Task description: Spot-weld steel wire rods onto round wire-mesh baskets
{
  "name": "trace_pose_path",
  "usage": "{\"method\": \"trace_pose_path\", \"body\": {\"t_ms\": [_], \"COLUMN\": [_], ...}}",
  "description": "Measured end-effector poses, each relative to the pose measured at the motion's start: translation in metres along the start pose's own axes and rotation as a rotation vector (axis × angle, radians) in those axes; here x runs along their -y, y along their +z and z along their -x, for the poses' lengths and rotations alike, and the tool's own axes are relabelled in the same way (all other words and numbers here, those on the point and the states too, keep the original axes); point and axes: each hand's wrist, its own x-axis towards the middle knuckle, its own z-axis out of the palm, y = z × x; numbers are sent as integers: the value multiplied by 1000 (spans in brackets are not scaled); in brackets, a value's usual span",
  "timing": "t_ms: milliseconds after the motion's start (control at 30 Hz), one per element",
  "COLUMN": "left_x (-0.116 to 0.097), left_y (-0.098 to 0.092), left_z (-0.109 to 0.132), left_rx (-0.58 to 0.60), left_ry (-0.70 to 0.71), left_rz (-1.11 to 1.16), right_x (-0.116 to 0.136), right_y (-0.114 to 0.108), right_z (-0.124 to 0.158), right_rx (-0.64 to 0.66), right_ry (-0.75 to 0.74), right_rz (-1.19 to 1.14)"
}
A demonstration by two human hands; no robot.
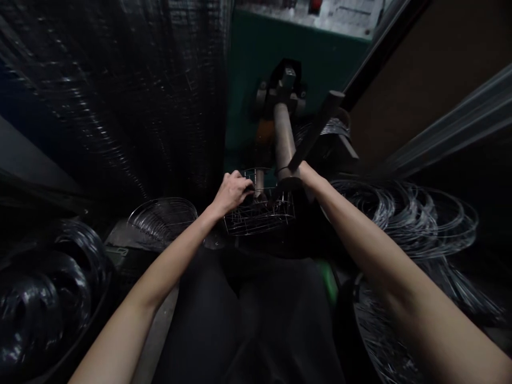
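Note:
A round wire basket (260, 229) sits around the lower end of the machine in front of me. My left hand (235, 189) is closed on the left of its upper rim, fingers curled over the wire. A thick metal cylinder (285, 136) reaches toward me above the basket, with a dark flat bar (318, 130) slanting up at its right. Behind the cylinder's near end goes my right hand (304, 172); only the wrist and the back edge show, at the basket's right side. Its fingers are hidden, so what it touches cannot be made out.
The machine's green body (328, 58) stands ahead. Tall stacks of wire mesh (160, 80) rise at left. Wire rings (40, 304) fill the lower left; a wire grid (164, 218) lies nearer. More wire hoops (424, 218) and a tub of wire pieces (384, 336) are at right.

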Motion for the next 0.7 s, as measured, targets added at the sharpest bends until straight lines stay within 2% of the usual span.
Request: {"method": "trace_pose_path", "body": {"t_ms": [100, 167, 267, 333, 433, 500, 567, 633, 700], "left_x": [-12, -23, -36, -37, -33, -34, -41, -47, -48], "left_y": [8, 11, -3, -28, -79, -113, -141, -160, -175], "left_z": [29, 54, 91, 107, 122, 133, 149, 169, 188], "left_rx": [5, 63, 167, 193, 255, 311, 318, 258, 181], "left_ry": [79, 161, 319, 370, 338, 294, 234, 151, 37], "left_rz": [-9, -21, -41, -6, 141, 254, 314, 308, 255], "right_x": [9, 12, 10, 7, 6, 13, 27, 46, 70], "right_y": [-12, -14, -9, -3, 12, 24, 38, 49, 56], "right_z": [2, 7, 19, 30, 55, 78, 102, 124, 143], "right_rx": [95, 107, 104, 117, 160, 189, 178, 124, 36], "right_ry": [27, -21, -116, -165, -157, -31, 162, 325, 397], "right_rz": [65, 59, -39, -172, -532, -893, -1283, -1584, -1737]}}
